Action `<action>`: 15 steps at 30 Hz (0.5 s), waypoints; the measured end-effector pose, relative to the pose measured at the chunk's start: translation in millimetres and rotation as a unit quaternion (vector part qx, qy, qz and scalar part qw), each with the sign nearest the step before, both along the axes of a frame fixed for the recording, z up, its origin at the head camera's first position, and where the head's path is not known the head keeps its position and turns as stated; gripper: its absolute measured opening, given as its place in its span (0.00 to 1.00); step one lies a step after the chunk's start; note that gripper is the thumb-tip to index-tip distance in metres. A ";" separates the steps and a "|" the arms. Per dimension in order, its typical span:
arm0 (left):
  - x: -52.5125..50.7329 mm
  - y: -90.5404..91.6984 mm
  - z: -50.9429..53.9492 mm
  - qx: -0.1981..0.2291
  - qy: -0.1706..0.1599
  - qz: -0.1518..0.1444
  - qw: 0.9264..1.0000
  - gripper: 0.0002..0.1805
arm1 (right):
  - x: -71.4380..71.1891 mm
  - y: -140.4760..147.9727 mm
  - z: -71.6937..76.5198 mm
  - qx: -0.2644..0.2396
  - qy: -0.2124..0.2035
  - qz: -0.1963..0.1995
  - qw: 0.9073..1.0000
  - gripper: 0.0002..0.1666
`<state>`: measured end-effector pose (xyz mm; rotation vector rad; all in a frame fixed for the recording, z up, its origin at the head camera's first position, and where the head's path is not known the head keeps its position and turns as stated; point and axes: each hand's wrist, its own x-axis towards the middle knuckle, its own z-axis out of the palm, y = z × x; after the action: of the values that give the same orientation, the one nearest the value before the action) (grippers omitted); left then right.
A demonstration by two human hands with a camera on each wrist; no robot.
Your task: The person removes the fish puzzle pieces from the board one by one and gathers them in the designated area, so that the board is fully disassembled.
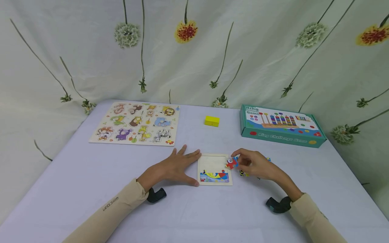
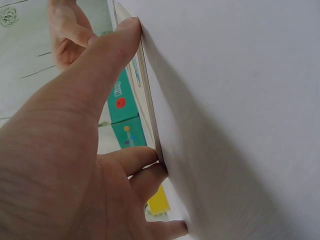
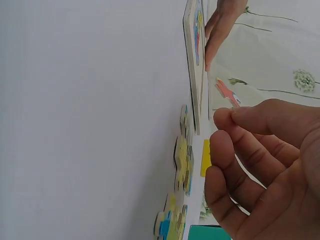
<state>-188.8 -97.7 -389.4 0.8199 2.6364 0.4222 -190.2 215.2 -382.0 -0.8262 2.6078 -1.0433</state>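
Note:
A small square wooden puzzle tray [image 1: 213,185] lies on the table, its lower part filled with a blue, yellow and red picture and its upper part bare wood. My left hand [image 1: 176,166] is spread at the tray's left side, thumb at the near corner and a finger at the far one. In the left wrist view its fingertips touch the tray's edge. My right hand [image 1: 256,164] pinches a red and blue jigsaw piece [image 1: 232,163] between thumb and finger, above the tray's right edge. Loose jigsaw pieces [image 3: 182,162] lie below that hand, partly hidden in the head view.
A wooden animal puzzle board [image 1: 135,124] lies at the back left. Behind the tray is a yellow block [image 1: 212,121]. At the back right rests a green Ring Challenge Game box [image 1: 281,126]. A flowered cloth [image 1: 188,60] hangs behind the table.

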 end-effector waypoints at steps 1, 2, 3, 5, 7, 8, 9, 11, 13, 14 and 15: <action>0.0 -0.2 0.0 0.001 0.000 0.000 1.000 0.55 | 0.5 2.1 -0.1 0.001 -0.002 -0.004 1.000 0.19; -0.2 -0.4 0.0 0.001 0.000 0.000 1.000 0.55 | 1.0 4.1 -0.1 0.002 -0.003 -0.007 1.000 0.19; -0.2 -0.5 0.0 0.002 0.000 -0.001 1.000 0.55 | 1.5 5.8 -0.2 0.004 -0.005 -0.011 1.000 0.19; -0.4 -0.7 -0.2 0.003 0.000 -0.001 1.000 0.55 | 2.8 9.4 -0.2 0.006 -0.009 -0.018 1.000 0.19; -0.4 -0.8 -0.2 0.004 -0.001 -0.002 1.000 0.55 | 4.1 12.9 0.0 0.005 -0.013 -0.022 1.000 0.19; -0.4 -0.8 -0.1 0.004 -0.001 -0.002 1.000 0.55 | 4.7 14.7 0.2 0.004 -0.013 -0.024 1.000 0.20; -0.4 -0.8 -0.1 0.005 -0.001 -0.002 1.000 0.55 | 5.3 16.4 0.4 0.003 -0.015 -0.025 1.000 0.20; -0.5 -0.9 -0.3 0.006 -0.001 -0.003 1.000 0.55 | 6.5 20.0 0.8 0.000 -0.018 -0.030 0.999 0.22; -0.8 -0.8 -0.5 0.007 -0.002 -0.003 1.000 0.55 | 7.5 23.3 1.2 -0.003 -0.017 -0.034 0.999 0.22; -0.9 -0.8 -0.6 0.007 -0.001 -0.004 1.000 0.55 | 8.0 24.8 1.3 -0.005 -0.016 -0.037 0.999 0.22; -1.0 -0.9 -0.7 0.007 -0.001 -0.004 1.000 0.55 | 8.5 26.4 1.5 -0.006 -0.015 -0.039 0.999 0.22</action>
<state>-189.8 -98.5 -390.1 0.8333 2.6299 0.4389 -181.7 241.6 -380.5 -0.7107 2.6296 -1.0846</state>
